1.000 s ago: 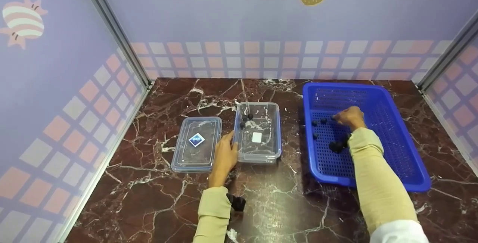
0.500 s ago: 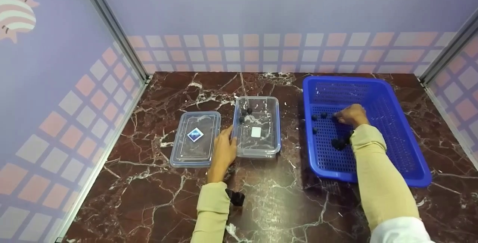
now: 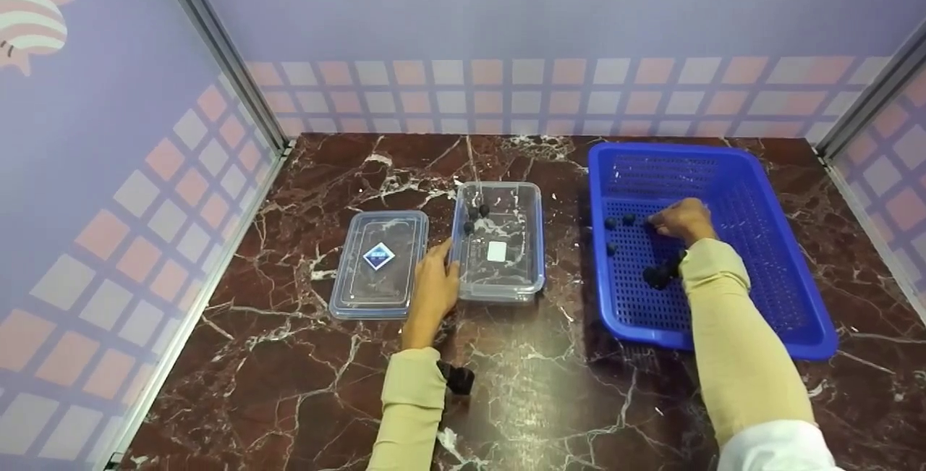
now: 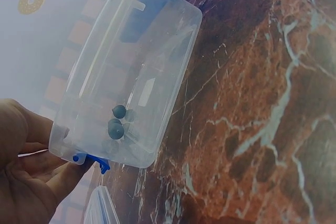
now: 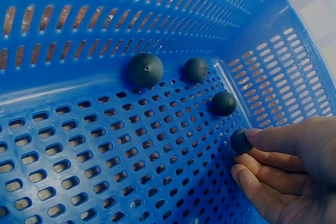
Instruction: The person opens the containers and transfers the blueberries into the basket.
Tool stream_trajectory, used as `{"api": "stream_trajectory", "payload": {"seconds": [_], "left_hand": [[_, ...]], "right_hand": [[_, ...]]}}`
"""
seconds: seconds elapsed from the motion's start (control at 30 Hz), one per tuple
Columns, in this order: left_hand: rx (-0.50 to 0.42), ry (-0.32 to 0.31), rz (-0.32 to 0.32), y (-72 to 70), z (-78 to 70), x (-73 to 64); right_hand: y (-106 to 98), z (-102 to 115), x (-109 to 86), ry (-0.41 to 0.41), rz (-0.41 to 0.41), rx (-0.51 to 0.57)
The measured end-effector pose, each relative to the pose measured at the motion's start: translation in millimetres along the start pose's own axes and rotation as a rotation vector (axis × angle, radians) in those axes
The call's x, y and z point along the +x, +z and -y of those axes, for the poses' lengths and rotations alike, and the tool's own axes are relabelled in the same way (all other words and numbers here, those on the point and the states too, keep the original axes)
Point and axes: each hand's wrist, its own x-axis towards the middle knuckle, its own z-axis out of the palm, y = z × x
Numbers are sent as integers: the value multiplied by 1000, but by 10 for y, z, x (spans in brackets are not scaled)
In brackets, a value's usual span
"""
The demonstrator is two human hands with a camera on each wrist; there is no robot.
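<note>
Right wrist view: a dark ball [image 5: 241, 141] is pinched by the right hand [image 5: 286, 163], between the thumb and the curled fingers, near one wall of the blue basket [image 3: 644, 338]. Since it is round, no long axis can be told, and which way it points cannot be told either; whether the basket floor is touched by it is unclear. Beside it, three loose balls [image 5: 224, 103] are spread in a curved row on the slotted floor, the nub of the one farthest from the hand being turned toward the camera. The basket's long axis is directed away from the person.

To its left, well apart, a clear container [image 3: 506, 279] is placed with its long axis likewise directed away; small dark balls [image 4: 115, 128] are clustered inside, toward its far left. Its near left corner is gripped by the left hand [image 3: 436, 283], thumb and fingers set on either side. Left of that, a clear lid [image 3: 362, 294] is laid on the marbled table [image 3: 289, 384], its blue diamond label [image 3: 379, 255] faced upward.
</note>
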Motion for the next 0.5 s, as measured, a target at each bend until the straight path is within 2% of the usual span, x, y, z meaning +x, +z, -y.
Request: {"api": "stream_trajectory", "payload": {"seconds": [0.2, 0.4, 0.5], "left_hand": [[-12, 0, 3, -1, -6, 11], [-15, 47, -35, 2, 13, 0], [-16, 35, -32, 2, 19, -7]], "right_hand": [[-11, 29, -31, -23, -13, -46], [-8, 33, -38, -51, -1, -86], [2, 36, -41, -47, -5, -87]]}}
